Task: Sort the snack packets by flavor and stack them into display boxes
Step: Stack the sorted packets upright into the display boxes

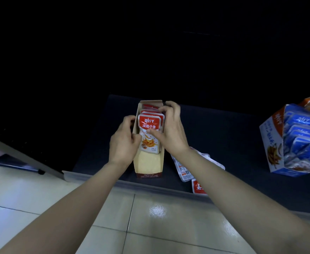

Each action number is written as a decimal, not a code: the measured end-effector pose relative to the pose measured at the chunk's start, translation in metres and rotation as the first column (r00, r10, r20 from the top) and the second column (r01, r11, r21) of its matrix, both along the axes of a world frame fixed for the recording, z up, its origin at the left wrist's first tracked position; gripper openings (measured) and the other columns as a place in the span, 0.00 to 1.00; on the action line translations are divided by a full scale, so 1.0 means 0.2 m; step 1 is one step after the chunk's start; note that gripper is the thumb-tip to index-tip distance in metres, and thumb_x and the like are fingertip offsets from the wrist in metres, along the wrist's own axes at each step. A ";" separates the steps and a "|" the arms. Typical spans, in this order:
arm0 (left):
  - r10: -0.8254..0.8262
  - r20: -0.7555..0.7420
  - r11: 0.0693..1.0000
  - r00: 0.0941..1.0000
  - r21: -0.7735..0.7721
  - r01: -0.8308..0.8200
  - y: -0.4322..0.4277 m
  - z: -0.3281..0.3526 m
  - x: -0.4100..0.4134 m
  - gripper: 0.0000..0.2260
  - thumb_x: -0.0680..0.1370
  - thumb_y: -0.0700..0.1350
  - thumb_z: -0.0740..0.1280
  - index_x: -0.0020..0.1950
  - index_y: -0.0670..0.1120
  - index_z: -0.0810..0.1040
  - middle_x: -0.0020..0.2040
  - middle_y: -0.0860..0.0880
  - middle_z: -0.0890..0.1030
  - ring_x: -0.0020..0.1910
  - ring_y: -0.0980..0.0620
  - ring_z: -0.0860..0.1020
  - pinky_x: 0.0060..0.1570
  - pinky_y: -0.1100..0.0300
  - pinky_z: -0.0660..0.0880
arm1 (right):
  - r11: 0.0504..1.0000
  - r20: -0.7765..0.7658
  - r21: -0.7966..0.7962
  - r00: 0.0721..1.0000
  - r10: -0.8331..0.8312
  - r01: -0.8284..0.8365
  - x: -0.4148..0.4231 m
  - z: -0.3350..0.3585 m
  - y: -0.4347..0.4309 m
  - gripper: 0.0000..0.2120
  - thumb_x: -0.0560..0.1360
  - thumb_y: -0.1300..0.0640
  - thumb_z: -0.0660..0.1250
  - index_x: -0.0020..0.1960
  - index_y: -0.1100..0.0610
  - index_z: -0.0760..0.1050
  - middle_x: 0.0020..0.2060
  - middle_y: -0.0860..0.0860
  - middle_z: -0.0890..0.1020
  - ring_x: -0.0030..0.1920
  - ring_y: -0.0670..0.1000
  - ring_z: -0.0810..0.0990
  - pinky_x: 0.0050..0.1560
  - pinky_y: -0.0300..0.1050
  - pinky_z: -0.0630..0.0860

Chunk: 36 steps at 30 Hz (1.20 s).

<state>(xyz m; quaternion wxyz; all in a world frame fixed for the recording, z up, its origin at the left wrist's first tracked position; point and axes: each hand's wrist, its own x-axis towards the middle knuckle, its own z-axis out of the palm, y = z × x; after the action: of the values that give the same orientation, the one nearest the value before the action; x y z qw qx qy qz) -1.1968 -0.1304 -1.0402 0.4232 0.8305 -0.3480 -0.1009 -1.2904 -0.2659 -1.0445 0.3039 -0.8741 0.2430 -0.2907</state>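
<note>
i note l hand [125, 138] curled on display box [148, 166] wall, r hand [170, 129] pinching red packets [149, 136]. risk: row may topple fwd if released; box overhangs worktop [224, 134] front edge.

Red pkts [150, 132] upright in box [148, 165]

I see the display box [148, 165] open from above over its bare near half; upright red packets [149, 132] fill the far half; the left hand [123, 142] grips its left wall and the right hand [170, 129] clasps the packets, closing both flanks; loose packets [185, 169] lie just right; beyond them the bench [233, 134] lies open up to the blue-packet box [271, 143].
</note>
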 end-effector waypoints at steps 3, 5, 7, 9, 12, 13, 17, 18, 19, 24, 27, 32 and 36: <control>-0.003 0.002 1.000 1.000 -0.009 0.003 0.00 0.00 0.00 0.18 0.78 0.42 0.64 0.66 0.54 0.67 0.56 0.55 0.77 0.44 0.63 0.77 0.39 0.64 0.76 | 1.000 -0.033 -0.001 0.999 0.012 -0.012 0.01 -0.02 0.01 0.30 0.73 0.54 0.73 0.71 0.58 0.67 0.73 0.54 0.60 0.69 0.54 0.67 0.59 0.52 0.78; -0.005 -0.003 1.000 1.000 -0.016 0.005 0.00 0.00 0.00 0.18 0.78 0.42 0.64 0.66 0.54 0.67 0.55 0.55 0.77 0.44 0.63 0.77 0.38 0.66 0.75 | 0.996 -0.061 -0.006 0.994 0.087 -0.088 0.01 -0.04 0.01 0.29 0.76 0.55 0.70 0.74 0.55 0.65 0.76 0.54 0.55 0.72 0.55 0.62 0.63 0.54 0.75; -0.008 -0.006 1.000 1.000 -0.021 0.008 0.00 0.00 -0.01 0.18 0.78 0.43 0.65 0.66 0.54 0.66 0.56 0.55 0.77 0.44 0.64 0.78 0.39 0.64 0.77 | 0.991 -0.048 0.056 0.991 0.122 -0.119 -0.01 -0.05 0.01 0.31 0.77 0.56 0.68 0.77 0.52 0.59 0.77 0.52 0.51 0.73 0.54 0.62 0.63 0.54 0.75; -0.011 -0.005 1.000 1.000 -0.024 0.011 0.00 -0.01 -0.01 0.19 0.79 0.44 0.65 0.68 0.53 0.65 0.58 0.55 0.77 0.45 0.65 0.77 0.40 0.65 0.77 | 0.987 -0.013 0.121 0.995 0.104 -0.102 -0.02 -0.05 0.01 0.33 0.77 0.58 0.68 0.77 0.50 0.57 0.77 0.51 0.52 0.71 0.53 0.66 0.59 0.52 0.78; -0.021 -0.002 1.000 1.000 -0.019 0.021 0.00 -0.01 -0.02 0.19 0.80 0.46 0.64 0.70 0.52 0.65 0.60 0.54 0.76 0.45 0.65 0.76 0.39 0.69 0.74 | 0.982 -0.009 0.163 0.995 0.097 -0.094 -0.03 -0.04 0.02 0.33 0.76 0.58 0.69 0.76 0.52 0.59 0.76 0.53 0.55 0.68 0.53 0.70 0.56 0.52 0.80; -0.025 -0.004 1.000 1.000 -0.017 0.025 -0.01 -0.01 -0.02 0.20 0.79 0.47 0.64 0.70 0.52 0.64 0.61 0.53 0.75 0.47 0.63 0.77 0.41 0.68 0.74 | 0.980 -0.009 0.167 0.994 0.108 -0.105 -0.04 -0.04 0.02 0.33 0.75 0.57 0.70 0.76 0.51 0.58 0.76 0.53 0.55 0.68 0.53 0.70 0.56 0.52 0.80; -0.044 -0.008 0.998 0.999 0.039 0.044 0.00 -0.01 -0.01 0.30 0.75 0.49 0.71 0.73 0.52 0.61 0.66 0.51 0.70 0.55 0.57 0.75 0.46 0.61 0.75 | 0.964 -0.070 0.229 0.986 0.152 -0.133 -0.08 -0.04 0.02 0.46 0.71 0.52 0.74 0.78 0.49 0.48 0.77 0.53 0.50 0.70 0.52 0.67 0.60 0.50 0.77; -0.060 -0.007 0.996 0.998 0.069 0.060 0.00 -0.01 -0.01 0.33 0.73 0.50 0.72 0.73 0.52 0.60 0.67 0.50 0.69 0.56 0.56 0.75 0.46 0.60 0.75 | 0.955 -0.090 0.257 0.981 0.174 -0.146 -0.09 -0.04 0.02 0.49 0.70 0.52 0.75 0.79 0.48 0.45 0.77 0.54 0.50 0.71 0.51 0.66 0.61 0.50 0.75; -0.075 -0.008 0.992 0.997 0.098 0.075 0.00 -0.01 -0.01 0.34 0.72 0.50 0.73 0.74 0.53 0.60 0.66 0.50 0.69 0.56 0.55 0.75 0.47 0.58 0.76 | 0.942 -0.094 0.289 0.974 0.206 -0.171 -0.09 -0.04 0.02 0.52 0.69 0.52 0.76 0.79 0.49 0.43 0.76 0.55 0.53 0.70 0.49 0.65 0.61 0.50 0.75; -0.062 0.030 0.984 0.998 0.169 0.056 0.00 0.03 -0.03 0.34 0.74 0.49 0.71 0.76 0.52 0.58 0.66 0.48 0.68 0.56 0.51 0.76 0.47 0.53 0.78 | 0.904 -0.053 0.390 0.976 0.212 -0.176 -0.15 0.01 0.02 0.46 0.74 0.49 0.72 0.78 0.45 0.43 0.75 0.52 0.60 0.66 0.46 0.70 0.59 0.46 0.73; 0.021 0.240 0.990 0.970 0.131 -0.054 0.00 0.07 -0.07 0.31 0.74 0.43 0.70 0.75 0.44 0.61 0.68 0.43 0.66 0.64 0.47 0.71 0.60 0.50 0.73 | 0.943 -0.066 0.329 0.995 0.071 -0.046 -0.25 0.05 -0.04 0.34 0.78 0.47 0.65 0.78 0.50 0.51 0.73 0.51 0.64 0.64 0.46 0.73 0.61 0.48 0.74; -0.118 0.566 0.989 0.816 -0.003 0.145 -0.08 0.20 -0.27 0.13 0.71 0.36 0.68 0.55 0.43 0.77 0.53 0.44 0.74 0.53 0.45 0.73 0.55 0.54 0.68 | 0.986 -0.322 0.104 0.943 -0.087 0.127 -0.56 0.04 -0.16 0.26 0.77 0.55 0.67 0.72 0.56 0.64 0.64 0.54 0.72 0.63 0.50 0.73 0.64 0.50 0.72; -0.437 0.420 0.899 0.796 0.165 0.406 -0.18 0.16 -0.48 0.07 0.75 0.38 0.66 0.52 0.44 0.79 0.50 0.46 0.74 0.49 0.49 0.74 0.51 0.54 0.73 | 0.982 -0.683 0.036 0.721 -0.113 0.188 -0.74 -0.03 -0.14 0.41 0.73 0.41 0.69 0.77 0.58 0.54 0.68 0.56 0.64 0.69 0.57 0.63 0.68 0.52 0.64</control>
<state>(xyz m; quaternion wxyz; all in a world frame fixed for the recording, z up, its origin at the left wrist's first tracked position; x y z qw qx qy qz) -1.2933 -0.1673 -1.0081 0.2707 0.7463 -0.6080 -0.0107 -1.4386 -0.2932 -1.0497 0.2143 -0.8803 0.4217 0.0371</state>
